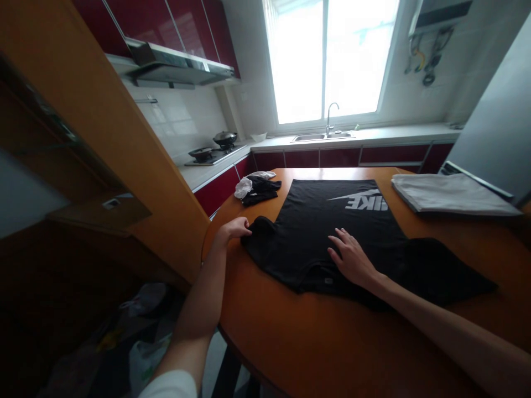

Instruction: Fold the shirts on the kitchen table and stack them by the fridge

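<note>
A black T-shirt (pixel 307 226) with a pale printed logo lies spread on the wooden table, its neckline toward me and its hem toward the window. My left hand (pixel 237 227) is closed on the end of the left-side sleeve, which bunches up a little beside the fingers. Over the middle of the shirt, near the collar, my right hand (pixel 350 255) rests palm down with its fingers spread. The sleeve on the right lies stretched out flat past my right forearm.
Crumpled black and white clothes (pixel 259 188) lie at the table's far left. A stack of folded cloth (pixel 452 193), white on top, sits at the far right. The rounded wooden table (pixel 290 342) has its edge by my left arm. Bags (pixel 147 359) stand on the floor at left.
</note>
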The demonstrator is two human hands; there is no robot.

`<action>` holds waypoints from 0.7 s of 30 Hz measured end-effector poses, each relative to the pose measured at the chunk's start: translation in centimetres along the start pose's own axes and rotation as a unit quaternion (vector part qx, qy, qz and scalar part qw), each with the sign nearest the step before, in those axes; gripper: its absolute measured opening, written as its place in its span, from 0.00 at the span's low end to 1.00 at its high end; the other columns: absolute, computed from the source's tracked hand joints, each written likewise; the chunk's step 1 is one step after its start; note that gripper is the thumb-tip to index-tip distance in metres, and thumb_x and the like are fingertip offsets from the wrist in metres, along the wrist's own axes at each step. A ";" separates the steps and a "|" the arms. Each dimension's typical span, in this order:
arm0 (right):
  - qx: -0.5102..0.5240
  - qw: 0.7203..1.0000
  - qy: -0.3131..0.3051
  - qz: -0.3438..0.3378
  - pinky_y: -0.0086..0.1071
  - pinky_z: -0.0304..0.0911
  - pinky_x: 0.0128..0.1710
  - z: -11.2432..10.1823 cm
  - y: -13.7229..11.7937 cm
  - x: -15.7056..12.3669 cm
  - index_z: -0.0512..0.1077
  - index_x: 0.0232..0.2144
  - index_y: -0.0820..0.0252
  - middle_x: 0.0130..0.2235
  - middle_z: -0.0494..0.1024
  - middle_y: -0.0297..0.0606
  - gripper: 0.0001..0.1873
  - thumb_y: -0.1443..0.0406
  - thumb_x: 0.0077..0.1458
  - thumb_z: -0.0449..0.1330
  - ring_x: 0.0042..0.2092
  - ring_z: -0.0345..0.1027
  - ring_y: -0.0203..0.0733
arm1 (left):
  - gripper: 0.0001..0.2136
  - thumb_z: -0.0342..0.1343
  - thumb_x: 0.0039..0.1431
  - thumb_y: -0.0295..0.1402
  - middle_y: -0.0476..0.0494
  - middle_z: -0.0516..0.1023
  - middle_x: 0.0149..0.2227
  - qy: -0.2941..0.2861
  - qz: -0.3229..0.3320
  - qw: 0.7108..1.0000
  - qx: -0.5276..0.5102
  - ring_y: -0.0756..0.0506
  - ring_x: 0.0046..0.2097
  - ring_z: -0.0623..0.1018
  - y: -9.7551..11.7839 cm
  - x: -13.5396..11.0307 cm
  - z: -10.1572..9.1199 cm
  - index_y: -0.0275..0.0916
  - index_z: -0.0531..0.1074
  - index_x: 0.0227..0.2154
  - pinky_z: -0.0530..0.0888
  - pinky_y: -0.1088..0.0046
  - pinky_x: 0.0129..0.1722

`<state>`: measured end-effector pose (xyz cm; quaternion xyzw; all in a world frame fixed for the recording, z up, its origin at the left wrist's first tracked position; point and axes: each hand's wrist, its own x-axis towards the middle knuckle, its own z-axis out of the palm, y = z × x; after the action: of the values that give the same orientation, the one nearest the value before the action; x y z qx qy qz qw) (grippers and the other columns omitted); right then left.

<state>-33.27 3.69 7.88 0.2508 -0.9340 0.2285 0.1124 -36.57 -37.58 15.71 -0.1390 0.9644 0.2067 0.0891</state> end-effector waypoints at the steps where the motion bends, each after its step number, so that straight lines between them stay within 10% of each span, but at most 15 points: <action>1: 0.004 1.000 0.002 -0.002 0.54 0.50 0.67 -0.1 -0.1 0.1 0.69 0.59 0.63 0.68 0.60 0.52 0.25 0.57 0.66 0.49 0.71 0.47 0.56 | 0.14 0.64 0.43 0.35 0.48 0.76 0.31 0.014 0.021 1.000 -0.010 0.44 0.36 0.77 0.4 -0.4 -0.1 0.38 0.71 0.34 0.71 0.76 0.29; 10: 0.021 0.999 0.021 -0.027 0.50 0.51 0.68 0.1 -0.3 0.4 0.71 0.58 0.66 0.66 0.62 0.54 0.24 0.60 0.66 0.51 0.70 0.50 0.55 | 0.24 0.55 0.58 0.36 0.43 0.71 0.59 0.135 0.261 0.941 -0.168 0.40 0.58 0.74 6.6 -4.6 0.5 0.42 0.67 0.58 0.73 0.68 0.53; 18: 0.071 0.995 0.037 -0.058 0.52 0.54 0.67 0.6 0.1 0.2 0.73 0.55 0.64 0.64 0.65 0.53 0.21 0.60 0.65 0.53 0.69 0.53 0.57 | 0.28 0.56 0.64 0.44 0.47 0.79 0.33 -0.033 0.372 0.903 -0.211 0.49 0.30 0.77 9.9 -3.9 6.3 0.38 0.62 0.63 0.74 0.73 0.31; 21: 0.078 0.994 0.034 -0.067 0.53 0.55 0.67 0.6 0.2 0.1 0.73 0.55 0.63 0.64 0.67 0.53 0.21 0.59 0.66 0.53 0.68 0.54 0.56 | 0.19 0.50 0.68 0.41 0.43 0.81 0.36 0.067 0.344 0.903 -0.247 0.47 0.33 0.80 9.1 -2.2 6.7 0.36 0.71 0.55 0.76 0.71 0.35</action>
<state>-33.58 3.54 7.33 0.3128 -0.8899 0.3013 0.1394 -36.53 -26.28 13.61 0.1707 0.8738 0.4464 -0.0896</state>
